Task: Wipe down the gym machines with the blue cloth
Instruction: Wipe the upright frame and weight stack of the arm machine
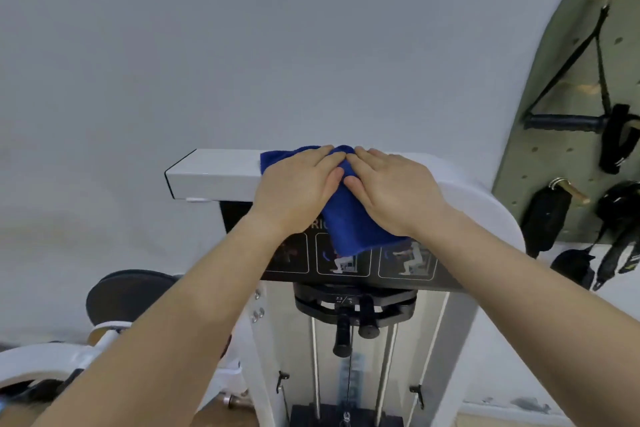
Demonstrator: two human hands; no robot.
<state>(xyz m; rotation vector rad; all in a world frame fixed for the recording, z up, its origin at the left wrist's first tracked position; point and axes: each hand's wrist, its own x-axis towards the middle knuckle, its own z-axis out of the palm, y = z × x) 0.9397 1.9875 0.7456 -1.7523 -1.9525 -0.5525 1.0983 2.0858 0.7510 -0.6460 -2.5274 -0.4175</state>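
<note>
Head view: the left hand [298,184] and the right hand [391,187] lie side by side on the blue cloth [349,218], fingertips almost meeting at the far edge. Neither grip is closed. The fingers are straight and flat, palms down and pressing the fabric, with both thumbs resting on the cloth between the hands.

The cloth is draped over the white top beam [214,173] of the gym machine [460,322]. Part of it lies on the beam's upper face and the rest hangs down the front, covering some of the black instruction placard [405,263] with its small exercise diagrams. Both bare forearms reach up to it from the bottom of the picture.

Under the placard sits the black top plate of the weight stack [353,308], with a black selector pin [343,336] sticking out and guide rods running down either side. A round black disc [128,291] shows low on the left, beside a curved white frame part. On the wall to the right hangs an olive pegboard [554,87] holding a strap handle [568,122] and other dark cable attachments.
</note>
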